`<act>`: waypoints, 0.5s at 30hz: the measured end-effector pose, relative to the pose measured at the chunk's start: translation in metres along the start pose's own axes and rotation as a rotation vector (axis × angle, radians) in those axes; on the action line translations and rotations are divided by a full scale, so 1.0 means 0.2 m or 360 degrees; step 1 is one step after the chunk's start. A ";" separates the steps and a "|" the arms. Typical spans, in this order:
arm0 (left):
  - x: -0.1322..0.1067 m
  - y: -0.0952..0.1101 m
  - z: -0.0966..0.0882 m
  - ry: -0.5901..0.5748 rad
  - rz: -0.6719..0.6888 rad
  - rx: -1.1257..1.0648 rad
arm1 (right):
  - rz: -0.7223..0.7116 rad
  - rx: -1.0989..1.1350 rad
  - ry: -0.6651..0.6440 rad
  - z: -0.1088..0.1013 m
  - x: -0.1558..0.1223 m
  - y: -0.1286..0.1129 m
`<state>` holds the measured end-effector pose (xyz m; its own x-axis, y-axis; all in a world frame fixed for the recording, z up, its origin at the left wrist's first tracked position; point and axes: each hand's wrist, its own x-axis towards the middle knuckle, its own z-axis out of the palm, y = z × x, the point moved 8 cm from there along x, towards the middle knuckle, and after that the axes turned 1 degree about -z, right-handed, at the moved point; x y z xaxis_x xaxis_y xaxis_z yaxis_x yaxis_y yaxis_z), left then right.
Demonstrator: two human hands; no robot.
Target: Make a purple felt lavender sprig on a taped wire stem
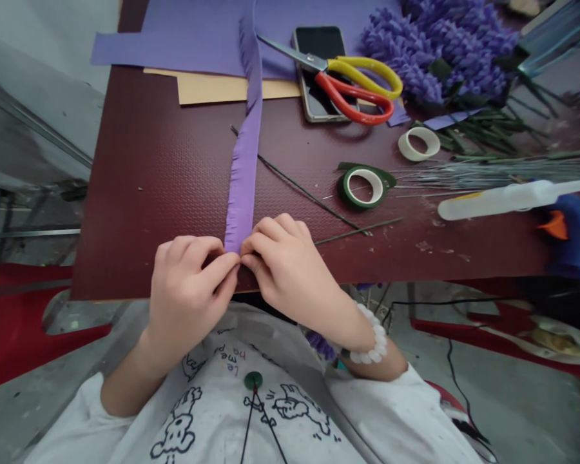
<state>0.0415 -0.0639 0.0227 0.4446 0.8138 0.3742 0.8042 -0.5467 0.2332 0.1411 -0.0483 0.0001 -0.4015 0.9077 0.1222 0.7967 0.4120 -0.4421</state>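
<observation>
A long purple foam strip (pixel 244 193), fringed with cuts along its left edge, runs from the back of the table down to my hands. My left hand (pixel 191 290) pinches its near end between thumb and forefinger. From the other side, my right hand (pixel 290 277) pinches the same end, its fingertips almost touching the left ones. The very tip of the strip is hidden by my fingers. Beyond my right hand lie a dark green wrapped wire (pixel 309 190), passing under the strip, and a shorter green stem (pixel 360 230).
Yellow-and-red-handled scissors (pixel 326 64) rest on a phone (pixel 314 96). Purple sheets (pixel 188 48) and a tan sheet (pixel 212 90) lie behind. Toward the right are green tape (pixel 345 187), white tape (pixel 405 147), purple flowers (pixel 444 51), wires (pixel 493 174), a white bottle (pixel 502 198) and a blue glue gun (pixel 577 235).
</observation>
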 end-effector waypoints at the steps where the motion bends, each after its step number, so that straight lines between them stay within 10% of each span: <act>1: 0.00 0.00 0.00 0.0021 0.0000 0.0012 | 0.0004 0.0048 0.0028 -0.01 0.00 0.01; 7: 0.03 -0.04 0.03 -0.0016 -0.0129 -0.0041 | -0.0235 0.0199 0.0531 -0.08 -0.10 0.01; 15: 0.04 -0.06 0.06 -0.0064 -0.0181 -0.0129 | -0.0337 -0.0160 0.0355 -0.04 -0.06 -0.04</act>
<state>0.0402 -0.0495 0.0129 0.3691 0.8777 0.3056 0.8166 -0.4632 0.3443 0.1432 -0.0610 0.0095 -0.4631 0.7916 0.3987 0.7511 0.5893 -0.2976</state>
